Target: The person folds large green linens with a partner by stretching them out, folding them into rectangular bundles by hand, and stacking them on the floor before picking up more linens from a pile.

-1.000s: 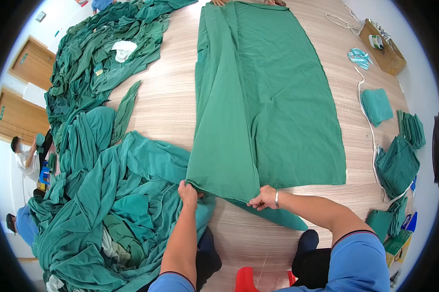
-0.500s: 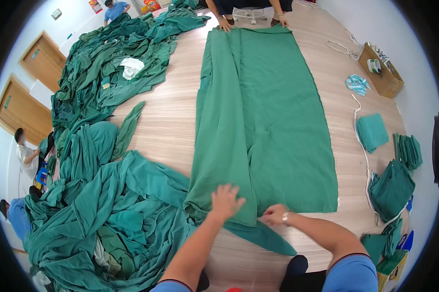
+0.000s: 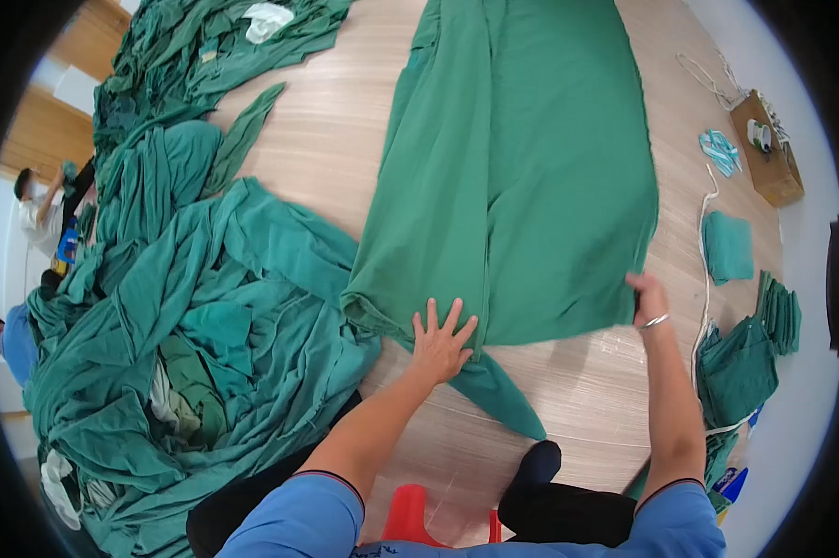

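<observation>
A large green cloth sheet (image 3: 568,177) lies lengthwise on the floor, its left part folded over in a long strip. My left hand (image 3: 441,346) rests flat on the near end of that folded strip, fingers spread. At the sheet's near right corner, my right hand (image 3: 651,299) has its fingers closed on the edge, and the hem there looks slightly raised. A pointed green flap (image 3: 501,395) sticks out from under the near end, below my left hand.
Heaped green cloths (image 3: 280,316) cover the floor at left, close to the sheet. Along the right wall are folded green cloths (image 3: 728,246), a white cord (image 3: 704,279) and a cardboard box (image 3: 771,163). A red stool (image 3: 406,516) stands under me. Two people are at far left.
My right hand has gone from beside the fold to the sheet's right corner. My left hand stays on the fold. The view has tipped down, so the person at the far end is out of sight.
</observation>
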`<state>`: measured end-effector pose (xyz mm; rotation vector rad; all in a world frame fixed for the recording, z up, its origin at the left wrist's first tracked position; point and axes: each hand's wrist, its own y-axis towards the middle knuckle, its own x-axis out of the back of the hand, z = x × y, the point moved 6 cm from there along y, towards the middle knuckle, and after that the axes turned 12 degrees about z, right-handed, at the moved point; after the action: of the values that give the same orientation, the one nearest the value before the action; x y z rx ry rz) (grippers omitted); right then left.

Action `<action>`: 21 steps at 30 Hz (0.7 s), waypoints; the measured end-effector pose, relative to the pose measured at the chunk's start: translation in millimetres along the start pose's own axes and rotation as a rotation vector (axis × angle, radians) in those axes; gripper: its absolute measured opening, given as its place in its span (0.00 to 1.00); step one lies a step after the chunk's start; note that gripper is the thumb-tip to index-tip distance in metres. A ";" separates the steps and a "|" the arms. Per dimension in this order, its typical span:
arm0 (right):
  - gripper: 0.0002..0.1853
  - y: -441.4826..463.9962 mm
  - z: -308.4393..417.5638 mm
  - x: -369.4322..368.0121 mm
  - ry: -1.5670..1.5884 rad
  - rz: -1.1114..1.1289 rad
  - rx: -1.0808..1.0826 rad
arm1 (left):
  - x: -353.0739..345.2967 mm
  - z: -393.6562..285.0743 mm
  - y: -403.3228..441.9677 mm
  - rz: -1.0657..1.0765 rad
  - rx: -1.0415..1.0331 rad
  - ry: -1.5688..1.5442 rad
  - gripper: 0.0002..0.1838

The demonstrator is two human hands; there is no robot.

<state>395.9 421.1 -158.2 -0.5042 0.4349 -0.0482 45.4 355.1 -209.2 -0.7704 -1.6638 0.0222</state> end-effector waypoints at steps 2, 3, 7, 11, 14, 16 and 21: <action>0.19 -8.1 55.9 -82.1 -0.038 0.168 0.074 | 2.7 1.6 2.9 -0.014 -0.014 -0.006 0.33; 0.19 -11.1 72.3 -119.8 -0.075 0.220 0.098 | 2.2 1.4 2.2 -0.010 -0.021 -0.003 0.32; 0.18 7.1 73.5 -240.6 -0.218 0.471 0.113 | 6.3 3.4 -0.1 0.030 -0.026 -0.028 0.31; 0.06 36.6 32.7 -339.1 -0.349 0.585 0.078 | 4.9 6.3 1.5 0.198 0.008 -0.006 0.30; 0.13 70.8 -13.4 -382.1 -0.575 0.555 0.086 | -2.6 8.2 3.5 0.255 0.001 -0.079 0.24; 0.13 76.7 -37.7 -407.4 -0.718 0.519 0.094 | -8.2 8.5 2.8 0.241 -0.019 -0.094 0.25; 0.09 85.7 -93.4 -441.3 -0.587 0.556 0.046 | -13.7 10.6 6.8 0.259 0.001 -0.143 0.23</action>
<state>-48.7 519.8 -99.8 -0.3170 -0.0146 0.6116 39.7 357.8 -226.7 -0.9990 -1.6872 0.2653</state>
